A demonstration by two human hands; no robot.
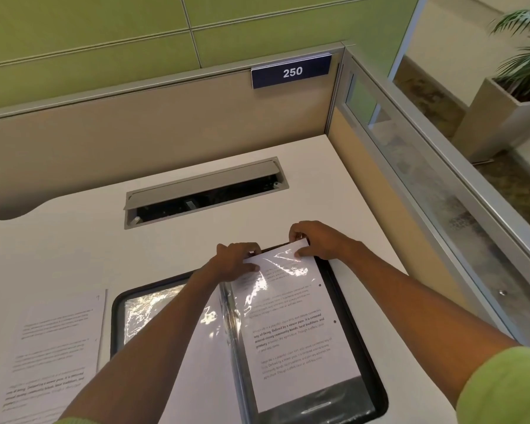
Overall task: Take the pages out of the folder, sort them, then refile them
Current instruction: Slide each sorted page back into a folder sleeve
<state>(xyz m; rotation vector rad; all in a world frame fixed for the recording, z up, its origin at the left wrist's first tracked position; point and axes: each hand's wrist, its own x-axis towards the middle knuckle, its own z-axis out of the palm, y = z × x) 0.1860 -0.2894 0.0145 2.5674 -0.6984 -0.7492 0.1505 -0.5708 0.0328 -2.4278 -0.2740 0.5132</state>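
White desk; loose pages lie left of the folder. At its top, left hand and right hand pinch a page, half-sleeved. Likely refiling: push it squarely home.

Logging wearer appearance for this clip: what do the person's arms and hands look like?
The left hand and right hand are bare: no gloves, rings or watch visible. Forearms are uncovered. Light green sleeves show at the frame's bottom: the right sleeve broadly, the left sleeve as a thin sliver.
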